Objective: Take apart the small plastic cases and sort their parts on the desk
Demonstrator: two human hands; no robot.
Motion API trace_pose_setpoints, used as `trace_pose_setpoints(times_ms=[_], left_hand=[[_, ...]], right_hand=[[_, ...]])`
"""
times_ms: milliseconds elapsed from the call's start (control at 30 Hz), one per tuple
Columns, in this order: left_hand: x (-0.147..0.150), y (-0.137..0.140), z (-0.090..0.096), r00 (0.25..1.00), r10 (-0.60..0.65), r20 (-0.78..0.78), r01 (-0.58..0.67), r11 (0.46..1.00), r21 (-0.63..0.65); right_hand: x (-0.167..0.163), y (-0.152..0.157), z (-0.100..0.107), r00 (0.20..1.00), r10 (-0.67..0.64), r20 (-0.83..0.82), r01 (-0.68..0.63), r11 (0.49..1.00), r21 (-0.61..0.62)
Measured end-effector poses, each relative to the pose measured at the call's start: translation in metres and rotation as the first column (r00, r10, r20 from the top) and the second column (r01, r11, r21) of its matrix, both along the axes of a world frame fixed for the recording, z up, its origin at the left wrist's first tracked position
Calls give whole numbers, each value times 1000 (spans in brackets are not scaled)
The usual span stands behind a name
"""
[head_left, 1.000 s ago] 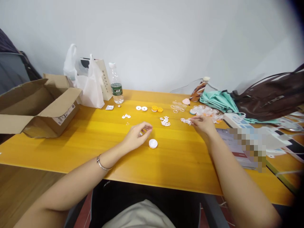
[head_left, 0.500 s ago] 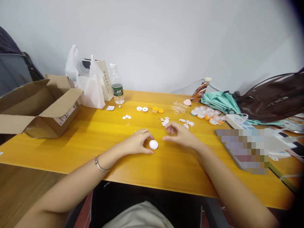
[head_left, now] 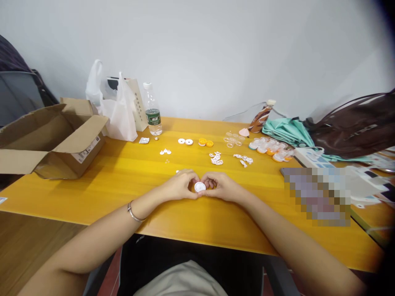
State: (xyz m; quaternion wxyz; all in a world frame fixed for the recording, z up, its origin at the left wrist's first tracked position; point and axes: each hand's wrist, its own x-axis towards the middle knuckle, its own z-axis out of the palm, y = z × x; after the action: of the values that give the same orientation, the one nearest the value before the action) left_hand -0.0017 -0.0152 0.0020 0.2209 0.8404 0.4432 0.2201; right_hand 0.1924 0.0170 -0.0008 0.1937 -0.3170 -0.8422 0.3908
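Observation:
A small round white plastic piece (head_left: 200,187) lies between my two hands, close to the front of the table. From the left side, my left hand (head_left: 182,184) curls its thumb and fingers around the piece's edge. My right hand (head_left: 220,186) grips the opposite edge, thumb in front and fingers bent behind. Beyond them are several white patterned cutouts (head_left: 217,158), with another group of white cutouts (head_left: 243,158) to the right. Small white parts (head_left: 166,151) lie past my left hand. Two white discs (head_left: 185,141) and some yellow round pieces (head_left: 205,142) sit farther back.
An open cardboard box (head_left: 70,144) stands at the left, beside a white plastic bag (head_left: 119,115) and a water bottle (head_left: 153,111). Clear rings (head_left: 233,139), lidded round cases (head_left: 271,148), a brown bottle (head_left: 262,116) and a blurred-out flat device (head_left: 317,197) are at the right.
My right hand has moved left and closed on the right edge of the round white piece. One cutout in the right group appears shifted or turned. My left hand stays around the piece.

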Motion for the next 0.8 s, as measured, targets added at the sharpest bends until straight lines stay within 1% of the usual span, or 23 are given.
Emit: trace_pose_setpoints(times_ms=[133,267,333,367,400,433,500,533,600,667,733,800], left_hand=[[1,1,0,1000,1,-24,-1,1000,2],[1,2,-1,1000,0,-29,0,1000,19],[0,2,-2,1000,-13,-9,13,1000,16],[0,1,-2,1000,-19,-2,19,1000,13],[0,1,-2,1000,-22,2,21,1000,13],[0,1,-2,1000,-24,6,24,1000,13],[1,1,-2,1000,-29,11,29,999,16],[1,1,-2,999,-32,13,31,999,18],[1,1,-2,999,-40,16,40,999,23],[1,1,-2,999,-51,18,50,998,25],[0,1,-2,998,-60,18,60,998,24],[1,0,-2,998,-60,13,60,998,21]], right_hand=[[0,-4,4,998,-25,-52,30,996,88],[8,3,12,973,-127,-193,166,965,205],[16,16,14,949,-201,-244,262,932,250],[21,24,14,930,-256,-263,325,908,265],[25,34,14,905,-324,-277,398,875,276],[29,45,14,868,-406,-286,481,830,282],[34,70,14,806,-535,-252,591,750,296],[34,82,15,793,-572,-211,609,726,319],[31,106,17,799,-593,-101,582,719,380],[24,125,21,809,-588,-7,536,733,419],[14,139,23,789,-612,51,540,732,415],[6,147,21,759,-646,80,572,721,391]])
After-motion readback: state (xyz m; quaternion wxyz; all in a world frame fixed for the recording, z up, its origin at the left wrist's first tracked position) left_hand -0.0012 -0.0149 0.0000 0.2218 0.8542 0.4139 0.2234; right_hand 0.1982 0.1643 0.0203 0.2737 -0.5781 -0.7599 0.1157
